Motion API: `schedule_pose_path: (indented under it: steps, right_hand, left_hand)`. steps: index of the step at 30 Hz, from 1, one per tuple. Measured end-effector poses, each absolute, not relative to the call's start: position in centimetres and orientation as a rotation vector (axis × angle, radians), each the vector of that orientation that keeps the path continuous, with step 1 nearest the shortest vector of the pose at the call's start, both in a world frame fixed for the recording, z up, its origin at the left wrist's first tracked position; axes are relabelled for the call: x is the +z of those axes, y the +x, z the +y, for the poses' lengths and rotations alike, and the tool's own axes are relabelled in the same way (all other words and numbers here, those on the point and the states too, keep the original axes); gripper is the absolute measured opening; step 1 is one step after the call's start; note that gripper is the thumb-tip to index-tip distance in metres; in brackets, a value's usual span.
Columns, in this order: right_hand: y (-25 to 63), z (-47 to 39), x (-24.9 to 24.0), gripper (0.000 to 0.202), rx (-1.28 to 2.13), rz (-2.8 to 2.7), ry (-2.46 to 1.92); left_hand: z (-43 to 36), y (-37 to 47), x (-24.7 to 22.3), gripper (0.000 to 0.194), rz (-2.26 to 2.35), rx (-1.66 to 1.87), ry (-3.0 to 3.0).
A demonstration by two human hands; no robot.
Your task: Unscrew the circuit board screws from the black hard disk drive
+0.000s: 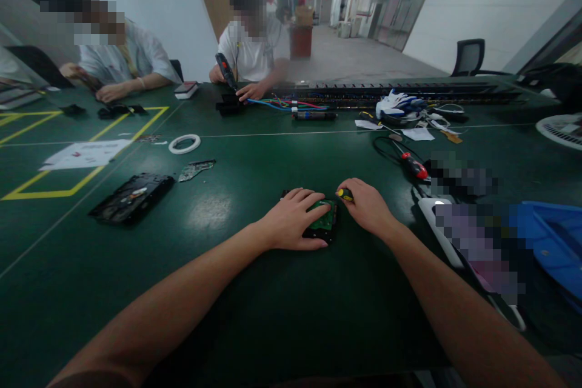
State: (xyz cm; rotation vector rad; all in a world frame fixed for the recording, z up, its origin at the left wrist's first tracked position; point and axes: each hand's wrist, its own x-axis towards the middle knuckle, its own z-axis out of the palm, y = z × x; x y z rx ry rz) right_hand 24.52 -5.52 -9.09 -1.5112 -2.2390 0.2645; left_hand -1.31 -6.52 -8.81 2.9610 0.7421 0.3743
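Partly covered, a green circuit board (319, 225) with black edges lies beneath the spread left hand (291, 218); beside the board, the right hand (367, 205) grips a yellow-and-black tool (345, 194).

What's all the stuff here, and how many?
table: 1, green, centre
circuit board: 1, green, centre
tool handle: 1, yellow-black, centre
casing: 1, black, left
papers: several, white, left and right
ring: 1, white, left
screwdriver: 1, red-black, right
gloves: uncounted, white-blue, far side
wires: several, multicoloured, far side
plastic tray: 1, blue, right edge
people: at least 2, pale tops, far side
left hand: 1, bare, on circuit board
right hand: 1, bare, holding tool handle
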Motion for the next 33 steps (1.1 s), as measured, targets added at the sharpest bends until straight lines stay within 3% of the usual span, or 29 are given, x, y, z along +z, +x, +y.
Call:
schedule_pose_path:
  steps: [12,24,33]
  right_hand:
    - [23.8,-6.0,-8.8,0.022,0.357,-2.312,-1.357]
    - [23.7,-6.1,-8.7,0.008,0.338,-2.249,-1.379]
    - [23.1,-6.4,-8.7,0.012,0.347,-2.286,-1.389]
  left_hand:
    - [-6.4,-1.4,-9.3,0.079,0.735,0.410,2.970]
    - [-6.4,-1.5,-9.3,0.078,0.737,0.399,2.969]
    - [-6.4,-1.5,-9.1,0.081,0.739,0.406,2.938]
